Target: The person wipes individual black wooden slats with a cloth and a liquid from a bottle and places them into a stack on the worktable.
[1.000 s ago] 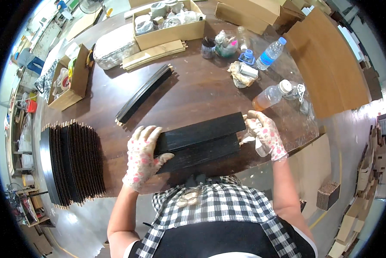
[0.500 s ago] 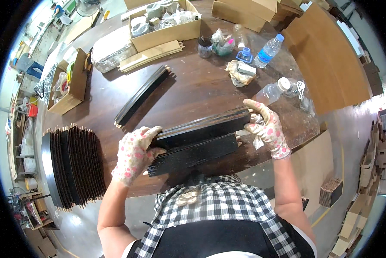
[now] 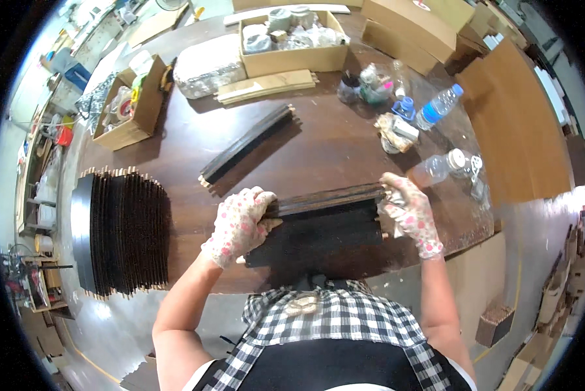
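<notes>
My left hand (image 3: 240, 225), in a white glove with pink spots, closes on the left end of a few black slats (image 3: 328, 201) stacked together. At their right end, my gloved right hand (image 3: 411, 215) grips them with thumb and fingers. Something whitish hangs at the right fingers; I cannot tell if it is cloth or glove. Just below, nearer my body, a broad black slat face (image 3: 315, 241) shows, with pale dowel pegs at its ends. Farther off, more black slats (image 3: 250, 144) lie slantwise on the brown table (image 3: 188, 140).
Many pegged black slats (image 3: 123, 231) stand in a row at the table's left. Cartons of supplies (image 3: 295, 62) (image 3: 132, 127), a wrapped bundle (image 3: 211, 65) and bare wood slats (image 3: 266, 86) lie beyond. Plastic bottles (image 3: 439, 106) (image 3: 436, 168) stand at right, near a large cardboard sheet (image 3: 520, 130).
The view has shifted, so the table's things sit farther right. The held slats have tilted and come closer against the lower slat face. Both hands keep hold of the ends.
</notes>
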`<state>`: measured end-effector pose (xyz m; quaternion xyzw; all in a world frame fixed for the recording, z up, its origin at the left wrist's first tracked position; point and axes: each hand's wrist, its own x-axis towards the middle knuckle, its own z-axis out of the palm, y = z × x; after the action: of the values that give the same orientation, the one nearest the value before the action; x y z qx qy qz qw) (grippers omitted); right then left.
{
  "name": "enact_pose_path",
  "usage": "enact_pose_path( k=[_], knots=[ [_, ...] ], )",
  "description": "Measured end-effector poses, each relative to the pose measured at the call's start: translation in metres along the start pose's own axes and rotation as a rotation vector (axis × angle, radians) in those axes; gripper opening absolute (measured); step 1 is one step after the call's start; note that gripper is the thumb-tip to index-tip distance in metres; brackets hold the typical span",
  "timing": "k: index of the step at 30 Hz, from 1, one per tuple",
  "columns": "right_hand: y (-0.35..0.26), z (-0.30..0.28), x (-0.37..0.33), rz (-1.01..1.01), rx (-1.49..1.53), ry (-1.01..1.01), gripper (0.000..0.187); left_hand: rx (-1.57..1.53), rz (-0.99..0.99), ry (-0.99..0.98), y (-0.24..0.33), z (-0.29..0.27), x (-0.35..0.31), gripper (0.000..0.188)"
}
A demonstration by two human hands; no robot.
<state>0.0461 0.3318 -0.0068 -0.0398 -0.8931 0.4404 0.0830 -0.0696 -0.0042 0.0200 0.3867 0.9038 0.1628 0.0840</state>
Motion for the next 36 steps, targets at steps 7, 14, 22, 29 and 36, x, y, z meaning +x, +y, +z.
enact_pose_path(
  k=[7, 14, 22, 29, 36],
  knots=[
    [0.029, -0.005, -0.001, 0.36, 0.467, 0.356, 0.036, 0.031, -0.147, 0.381, -0.073, 0.018, 0.022, 0.038],
    [0.028, 0.014, 0.007, 0.424, 0.539, 0.272, 0.031, 0.234, -0.465, 0.21, -0.119, 0.087, 0.054, 0.048],
    [0.022, 0.011, 0.035, 0.453, 0.568, 0.238, 0.033, 0.22, -0.536, 0.097, -0.133, 0.053, 0.074, 0.103],
    [-0.001, 0.024, 0.059, 0.45, 0.5, 0.072, 0.029, 0.174, -0.515, -0.072, -0.157, 0.048, 0.079, 0.118],
    [-0.001, 0.026, 0.05, 0.466, 0.475, 0.017, 0.029, 0.129, -0.481, -0.138, -0.159, 0.031, 0.088, 0.126]
  ],
)
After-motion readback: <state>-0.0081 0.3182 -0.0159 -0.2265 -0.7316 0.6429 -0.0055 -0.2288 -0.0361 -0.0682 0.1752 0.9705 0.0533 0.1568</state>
